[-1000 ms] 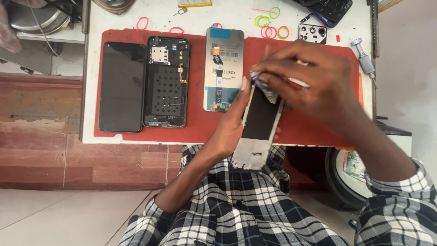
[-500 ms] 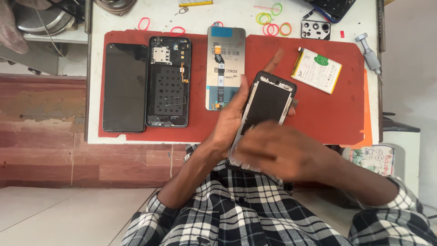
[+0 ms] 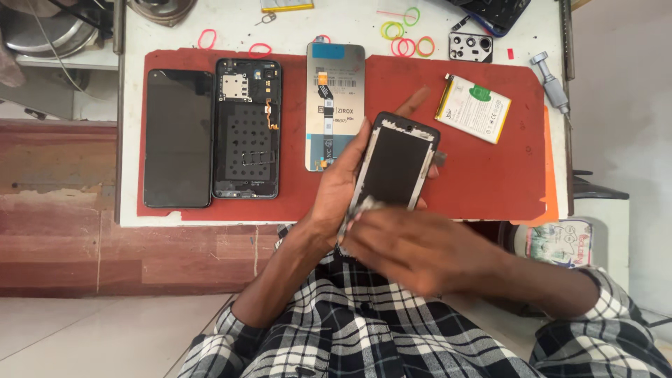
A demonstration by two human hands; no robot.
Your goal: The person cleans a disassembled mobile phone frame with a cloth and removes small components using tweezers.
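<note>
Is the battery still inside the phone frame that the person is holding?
No: the battery lies on the red mat, apart from the phone frame in the left hand.

A black screen [image 3: 177, 138], an opened phone body [image 3: 246, 128] and a battery [image 3: 473, 108] are laid on the red mat [image 3: 490, 175].

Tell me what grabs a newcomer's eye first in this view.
The red mat covering the white table, with a dark phone frame held above its near edge in the left hand while the right hand rubs its lower end. At the mat's left lie a black screen and an opened phone body; a white battery lies at right.
</note>
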